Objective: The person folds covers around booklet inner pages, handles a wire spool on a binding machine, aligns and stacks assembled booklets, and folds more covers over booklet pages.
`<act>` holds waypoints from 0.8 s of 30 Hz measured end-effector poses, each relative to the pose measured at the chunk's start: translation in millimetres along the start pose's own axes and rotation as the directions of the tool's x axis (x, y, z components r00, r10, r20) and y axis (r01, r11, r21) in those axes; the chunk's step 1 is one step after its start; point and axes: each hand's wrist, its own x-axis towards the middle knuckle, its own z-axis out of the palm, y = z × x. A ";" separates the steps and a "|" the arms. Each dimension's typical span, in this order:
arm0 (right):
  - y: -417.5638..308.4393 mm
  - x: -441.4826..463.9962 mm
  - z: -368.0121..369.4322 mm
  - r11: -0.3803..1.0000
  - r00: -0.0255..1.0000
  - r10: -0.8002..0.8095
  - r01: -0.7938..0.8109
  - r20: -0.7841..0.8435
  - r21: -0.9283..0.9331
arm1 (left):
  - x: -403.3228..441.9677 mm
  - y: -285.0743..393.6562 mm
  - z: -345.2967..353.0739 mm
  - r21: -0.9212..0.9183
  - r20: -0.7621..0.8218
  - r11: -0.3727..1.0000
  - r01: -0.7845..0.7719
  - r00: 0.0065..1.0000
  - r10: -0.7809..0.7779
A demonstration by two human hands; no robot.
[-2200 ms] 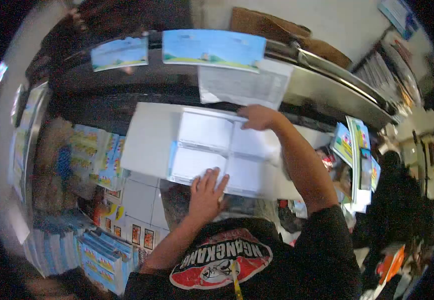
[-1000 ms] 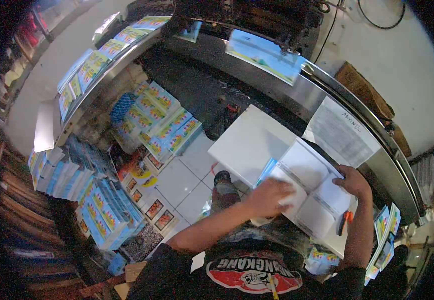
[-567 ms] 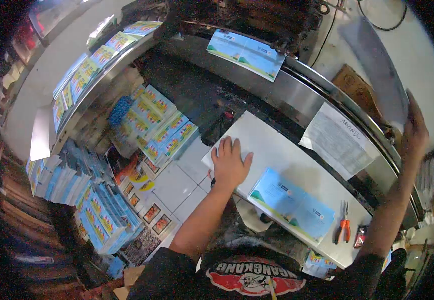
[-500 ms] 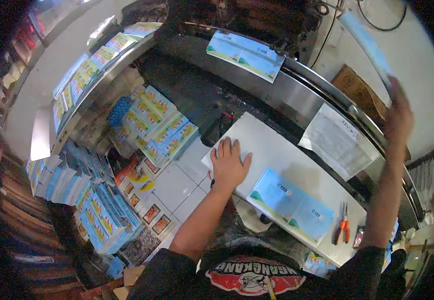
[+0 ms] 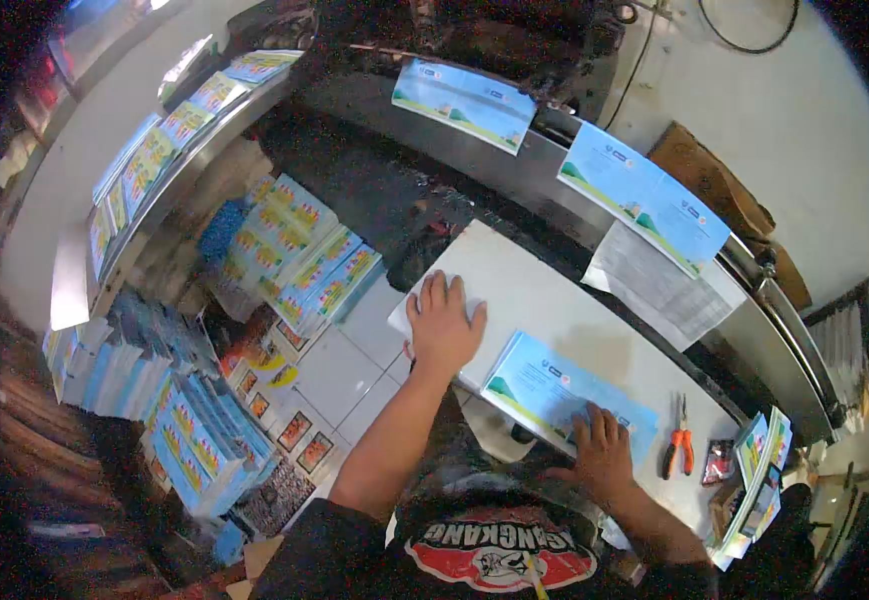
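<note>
My left hand [image 5: 446, 325] lies flat on the left part of the white tabletop [image 5: 514, 285], fingers spread, holding nothing. A blue printed sheet [image 5: 534, 375], with green hills along its lower edge, lies on the table to its right. My right hand [image 5: 602, 455] rests on that sheet's near edge, fingers apart and thumb out to the left. Right of this hand are orange-handled pliers [image 5: 679, 450]. Two similar printed sheets hang along the metal rail behind the table: one sheet [image 5: 464, 105] at the centre and another sheet [image 5: 644, 195] farther right.
A written paper [image 5: 664, 285] hangs partly under the right-hand sheet. A small dark packet [image 5: 718, 460] lies near the table's right end, beside upright printed booklets [image 5: 759, 480]. Stacks of colourful prints [image 5: 299, 245] stand on the floor at left, below a shelf [image 5: 144, 235] of more prints.
My right hand has come down from the upper right to the sheet on the table. The sheet it held up now lies over the rail. My left hand stays flat on the table.
</note>
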 end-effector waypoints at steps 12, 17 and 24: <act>42.9 19.8 -45.1 0.884 0.984 -0.007 -0.077 0.177 0.461 | 5.3 -4.0 6.5 -0.038 0.017 0.999 0.020 1.000 -0.019; 78.4 50.5 -117.0 0.863 0.915 0.376 -0.404 0.149 0.302 | 7.9 -4.1 1.2 -0.050 0.030 0.998 0.030 0.999 -0.029; 196.4 130.0 -232.5 0.952 0.517 0.240 -0.290 -0.822 0.096 | 12.3 -3.4 0.4 -0.060 -0.024 0.998 0.035 0.999 -0.036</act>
